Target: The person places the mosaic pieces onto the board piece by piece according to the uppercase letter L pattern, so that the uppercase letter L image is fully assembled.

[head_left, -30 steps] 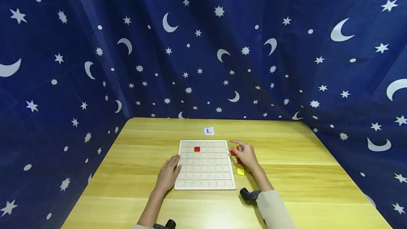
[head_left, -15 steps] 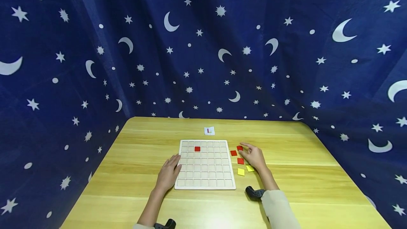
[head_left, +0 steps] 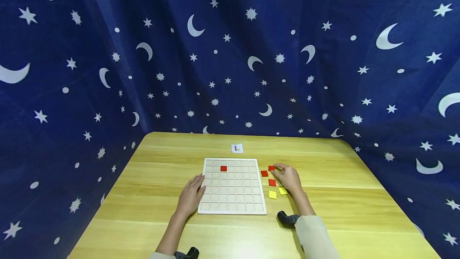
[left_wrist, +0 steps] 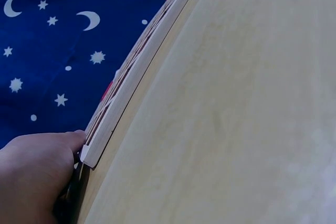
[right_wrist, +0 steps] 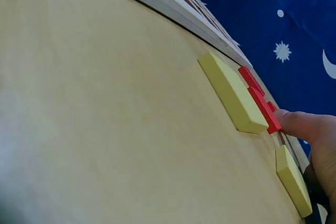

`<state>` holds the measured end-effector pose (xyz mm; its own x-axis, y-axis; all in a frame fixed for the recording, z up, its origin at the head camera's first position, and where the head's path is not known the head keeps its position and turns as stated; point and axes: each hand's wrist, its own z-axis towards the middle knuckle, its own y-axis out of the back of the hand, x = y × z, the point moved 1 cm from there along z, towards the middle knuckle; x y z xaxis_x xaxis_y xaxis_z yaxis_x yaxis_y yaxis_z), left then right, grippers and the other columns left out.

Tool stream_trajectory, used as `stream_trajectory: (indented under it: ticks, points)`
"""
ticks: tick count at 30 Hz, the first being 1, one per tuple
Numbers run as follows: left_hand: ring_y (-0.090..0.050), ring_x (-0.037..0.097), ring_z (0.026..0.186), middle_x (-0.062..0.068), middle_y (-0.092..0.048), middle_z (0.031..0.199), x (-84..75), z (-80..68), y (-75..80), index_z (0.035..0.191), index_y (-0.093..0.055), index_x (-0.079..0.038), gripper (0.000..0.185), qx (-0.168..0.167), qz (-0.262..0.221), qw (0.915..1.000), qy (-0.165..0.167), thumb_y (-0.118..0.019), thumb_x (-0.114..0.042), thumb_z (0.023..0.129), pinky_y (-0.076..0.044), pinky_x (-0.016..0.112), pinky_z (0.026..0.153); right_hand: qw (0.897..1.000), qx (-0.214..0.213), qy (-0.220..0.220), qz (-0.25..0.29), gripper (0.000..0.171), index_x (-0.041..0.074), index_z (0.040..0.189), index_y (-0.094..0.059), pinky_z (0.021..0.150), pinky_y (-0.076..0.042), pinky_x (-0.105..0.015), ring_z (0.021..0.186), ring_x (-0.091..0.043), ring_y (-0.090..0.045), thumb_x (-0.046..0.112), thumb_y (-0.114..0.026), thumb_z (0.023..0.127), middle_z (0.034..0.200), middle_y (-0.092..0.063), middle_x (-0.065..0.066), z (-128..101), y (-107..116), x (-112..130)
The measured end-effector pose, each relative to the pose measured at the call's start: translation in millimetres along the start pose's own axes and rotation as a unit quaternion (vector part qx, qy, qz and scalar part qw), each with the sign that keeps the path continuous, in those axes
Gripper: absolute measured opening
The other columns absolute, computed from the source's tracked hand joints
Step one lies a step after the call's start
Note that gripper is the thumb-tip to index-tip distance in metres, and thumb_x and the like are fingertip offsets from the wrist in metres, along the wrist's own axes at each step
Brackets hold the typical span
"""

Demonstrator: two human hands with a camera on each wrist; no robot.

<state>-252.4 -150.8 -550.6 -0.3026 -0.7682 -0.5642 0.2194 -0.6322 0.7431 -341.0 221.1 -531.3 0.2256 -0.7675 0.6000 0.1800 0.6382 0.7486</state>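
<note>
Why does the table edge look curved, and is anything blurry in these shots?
Head view: wide lens bows the table, evenly lit, sharp. Left wrist view: the board curves like an arc; the left hand is close and soft. Right wrist view: yellow tile is sharp, the near tabletop blurs.

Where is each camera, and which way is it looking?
Head: worn on the head, looking forward and down at the table, grid board and curtain; shows the left hand and right hand.
Left wrist: low at the tabletop, looking along the board's edge; shows the left hand touching its corner.
Right wrist: low, looking across loose yellow tiles and red tiles; shows a fingertip.
All views share the board.
</note>
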Motion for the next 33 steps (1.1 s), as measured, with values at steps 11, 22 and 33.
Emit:
stream_trajectory:
  ticks: [11,22,33]
  points:
    - [-0.037,0.03,0.129,0.014,-0.045,0.137,1.4,-0.8,-3.2,0.132,-0.049,0.0,0.043,0.002,0.006,1.0,-0.003,-0.054,-0.021,0.094,-0.023,0.045,0.109,0.997,-0.034,0.003,0.076,0.032,0.008,0.108,-0.068,0.039,-0.022,-0.022,0.042,-0.008,-0.024,0.028,-0.071,0.082,0.047,-0.031,0.004,-9.7,-5.7,11.5]
    - [-0.037,0.03,0.129,0.013,-0.045,0.137,-0.2,0.4,0.0,0.132,-0.049,0.0,0.044,0.001,0.004,1.0,0.005,-0.055,-0.021,0.094,-0.024,0.045,0.109,0.987,-0.039,0.093,0.122,0.029,0.008,0.103,-0.069,0.038,-0.023,-0.021,0.041,-0.002,-0.022,0.024,-0.074,0.079,0.047,-0.029,0.009,-12.0,-22.5,70.3]
    - [-0.036,0.03,0.13,0.013,-0.044,0.138,-0.7,0.2,1.7,0.132,-0.048,0.0,0.044,0.008,-0.005,0.9999,0.012,-0.054,-0.022,0.094,-0.023,0.044,0.109,0.98,-0.01,0.156,0.121,0.025,0.011,0.101,-0.07,0.038,-0.022,-0.019,0.042,-0.001,-0.021,0.022,-0.074,0.079,0.048,-0.029,0.012,-11.0,-63.0,116.2]
